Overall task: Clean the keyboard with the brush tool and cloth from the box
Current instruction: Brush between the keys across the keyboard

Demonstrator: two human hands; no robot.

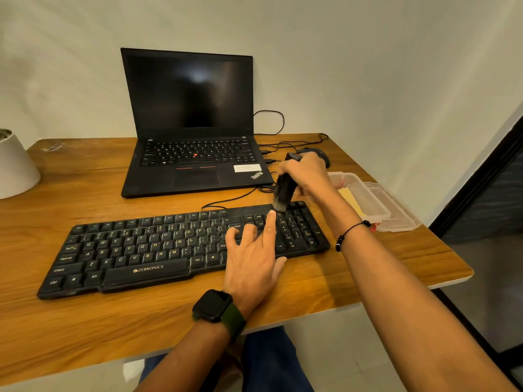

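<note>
Nearest to the camera, the left forearm carries a black watch (212, 306) with a green strap. The left hand (252, 250) lies flat on the right part of the keyboard (158, 244), fingers spread and straight, holding nothing — the index finger reaches up toward the keys just left of the number pad. The keyboard is black and lies on the wooden table (85, 321), a little turned, with its right end farther away.

The right arm, with a thin black bracelet (352, 232) at the wrist, comes in from the right. The right hand (307, 172) grips the handle of the brush (283, 190); the bristles point down and touch the top row above the number pad, just beyond the left index fingertip.

To the right of that hand stands a clear plastic box (368, 199) with a yellow cloth (351, 200) inside — its lid (402, 215) lies just beside it. Farther back is an open laptop (192, 123) with a dark screen, some cables (271, 123) next to it, and a white pot (15, 165) at the left edge.
</note>
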